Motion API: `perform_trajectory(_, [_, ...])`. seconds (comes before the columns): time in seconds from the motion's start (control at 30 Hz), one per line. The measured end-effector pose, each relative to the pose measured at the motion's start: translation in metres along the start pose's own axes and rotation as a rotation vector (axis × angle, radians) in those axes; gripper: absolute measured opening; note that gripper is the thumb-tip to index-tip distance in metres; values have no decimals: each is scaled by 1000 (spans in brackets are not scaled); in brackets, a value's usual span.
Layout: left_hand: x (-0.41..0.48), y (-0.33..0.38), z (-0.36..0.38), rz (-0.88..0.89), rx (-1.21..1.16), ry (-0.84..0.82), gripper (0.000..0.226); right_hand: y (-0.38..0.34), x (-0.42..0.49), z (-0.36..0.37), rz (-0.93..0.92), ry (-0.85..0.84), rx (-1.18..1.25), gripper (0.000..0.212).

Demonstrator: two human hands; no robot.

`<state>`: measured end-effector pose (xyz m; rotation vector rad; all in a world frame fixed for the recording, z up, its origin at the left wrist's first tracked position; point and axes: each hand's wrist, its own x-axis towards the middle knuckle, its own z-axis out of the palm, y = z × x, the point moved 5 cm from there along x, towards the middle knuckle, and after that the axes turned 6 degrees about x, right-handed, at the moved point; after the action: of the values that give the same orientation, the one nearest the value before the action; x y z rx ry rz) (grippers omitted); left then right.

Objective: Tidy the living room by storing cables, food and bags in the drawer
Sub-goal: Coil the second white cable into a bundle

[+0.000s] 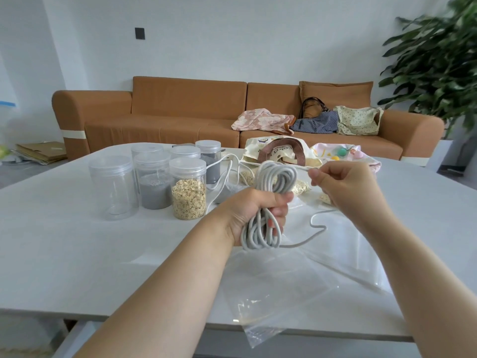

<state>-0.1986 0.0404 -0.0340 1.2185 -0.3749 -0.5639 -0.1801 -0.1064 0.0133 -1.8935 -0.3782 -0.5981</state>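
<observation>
The left hand is closed in a fist round the waist of a coil of white cable, fingers wrapped across the strands, with loops standing out above and below the fist. Just right of the coil, the right hand pinches a single strand between thumb and forefinger, level with the coil's top. From the coil's bottom a loose tail curves off to the right, lying on a clear plastic bag spread below the coil on the white table. Left of the coil stands a lidded jar of oats, and further left grey-filled jars and an empty jar. A second white cable lies between the jars and the coil. Behind the coil sit a tote with brown handles and a pink bag. Well behind the coil, an orange sofa carries three more bags.
</observation>
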Motion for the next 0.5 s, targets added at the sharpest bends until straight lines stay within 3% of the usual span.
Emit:
perform_trajectory(0.2, [-2, 12, -12, 160, -219, 182, 16, 1, -5, 11, 22, -79, -151, 35])
perform_trajectory(0.3, [-7, 17, -24, 228, -306, 344, 22, 5, -5, 11, 48, -116, -89, 35])
perform_trajectory(0.4, [-6, 21, -28, 304, -189, 480, 26, -2, -7, 11, 2, -148, 74, 37])
perform_trajectory(0.5, [-1, 23, -28, 398, -148, 500, 18, -10, -12, 19, -72, -253, 67, 31])
